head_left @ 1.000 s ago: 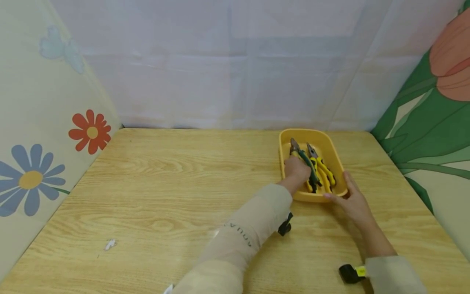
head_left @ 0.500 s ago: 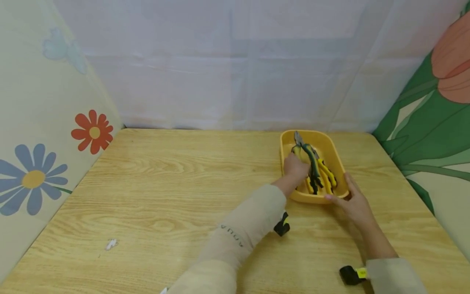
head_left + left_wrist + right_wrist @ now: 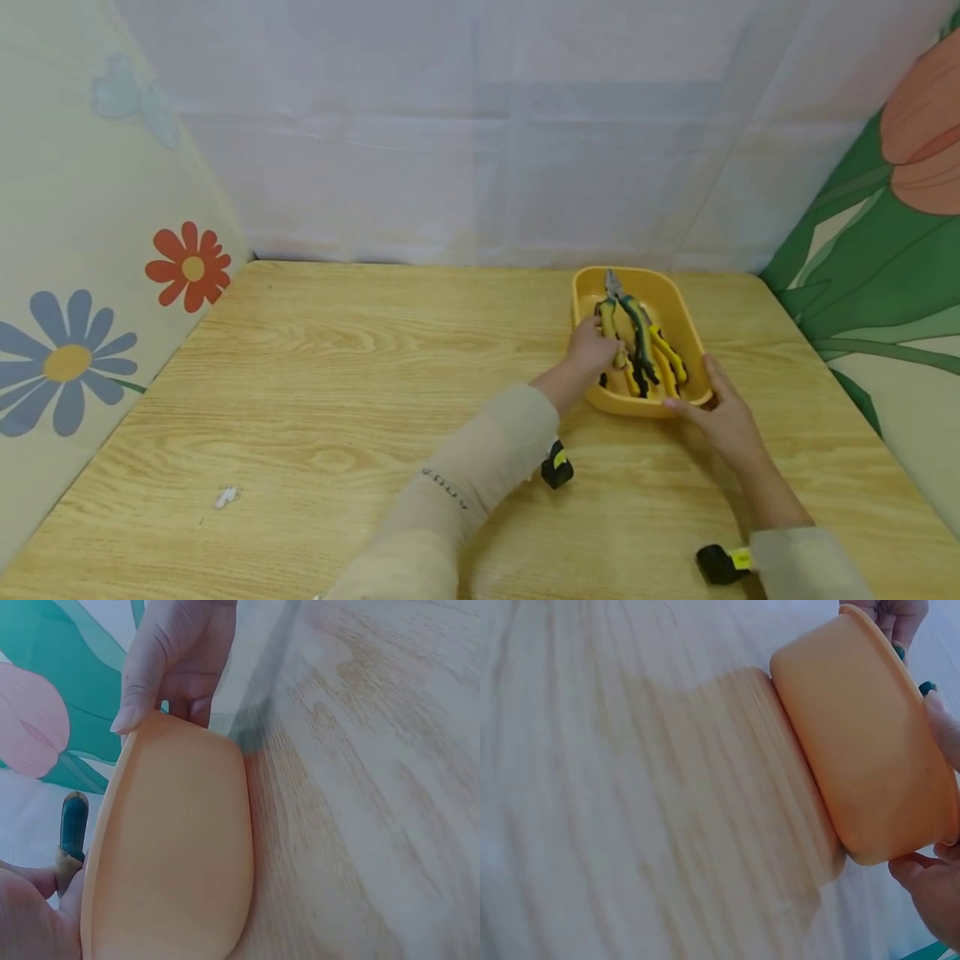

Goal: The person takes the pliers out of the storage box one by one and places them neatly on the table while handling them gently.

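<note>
A yellow plastic bin point(image 3: 633, 407) stands at the back right of the table and holds several pliers. My left hand point(image 3: 591, 348) reaches over its left rim and grips one handle of the green-and-yellow pliers point(image 3: 642, 337). Their metal jaws point away, toward the far rim, and the handles are spread. A green handle end point(image 3: 73, 829) sticks up from my fingers in the left wrist view. Yellow-and-black pliers point(image 3: 672, 358) lie to the right, their heads partly covered. My right hand point(image 3: 723, 421) holds the bin's near right corner, thumb on the rim and fingers along the outside.
The wood-grain table point(image 3: 360, 358) meets a pale curtain point(image 3: 480, 167) just behind the bin. Painted panels with flowers stand on both sides. A small white scrap point(image 3: 227, 497) lies at the left front. Black wrist cameras hang at both sleeves.
My left hand has shifted left and toward me on the green-and-yellow pliers. Their jaws have swung right and their handles have spread. My right hand stays at the bin's corner.
</note>
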`<state>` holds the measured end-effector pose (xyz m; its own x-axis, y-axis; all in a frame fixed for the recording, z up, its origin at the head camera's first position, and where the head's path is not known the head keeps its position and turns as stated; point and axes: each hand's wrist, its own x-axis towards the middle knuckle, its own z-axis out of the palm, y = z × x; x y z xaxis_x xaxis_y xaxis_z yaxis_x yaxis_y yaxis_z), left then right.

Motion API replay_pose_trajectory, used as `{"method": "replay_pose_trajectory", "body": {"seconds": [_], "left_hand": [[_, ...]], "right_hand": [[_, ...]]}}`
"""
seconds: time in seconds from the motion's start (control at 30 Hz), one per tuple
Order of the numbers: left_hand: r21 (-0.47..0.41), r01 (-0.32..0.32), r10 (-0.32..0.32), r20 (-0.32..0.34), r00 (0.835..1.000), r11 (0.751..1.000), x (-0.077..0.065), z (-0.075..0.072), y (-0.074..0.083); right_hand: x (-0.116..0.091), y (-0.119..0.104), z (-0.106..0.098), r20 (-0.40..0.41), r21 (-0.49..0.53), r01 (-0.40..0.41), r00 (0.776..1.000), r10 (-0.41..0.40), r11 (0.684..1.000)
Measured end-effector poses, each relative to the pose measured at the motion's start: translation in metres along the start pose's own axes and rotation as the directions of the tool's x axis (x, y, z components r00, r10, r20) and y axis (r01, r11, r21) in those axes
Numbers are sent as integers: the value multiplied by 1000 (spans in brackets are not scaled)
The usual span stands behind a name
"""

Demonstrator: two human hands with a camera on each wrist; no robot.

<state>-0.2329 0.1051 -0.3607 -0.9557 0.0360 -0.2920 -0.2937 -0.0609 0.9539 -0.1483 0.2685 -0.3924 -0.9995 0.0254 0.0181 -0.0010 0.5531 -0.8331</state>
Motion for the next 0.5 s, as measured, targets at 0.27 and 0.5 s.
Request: {"method": "replay_pose_trajectory", "body": {"seconds": [0.27, 0.5], "left_hand": [[-243, 51, -26, 103, 994, 969, -4, -11, 0], [-284, 100, -54, 166, 985, 953, -11, -24, 4]], "right_hand": [[0, 2, -1, -45, -108, 21, 999, -26, 994], [2, 5, -1, -57, -143, 24, 998, -33, 989]]}}
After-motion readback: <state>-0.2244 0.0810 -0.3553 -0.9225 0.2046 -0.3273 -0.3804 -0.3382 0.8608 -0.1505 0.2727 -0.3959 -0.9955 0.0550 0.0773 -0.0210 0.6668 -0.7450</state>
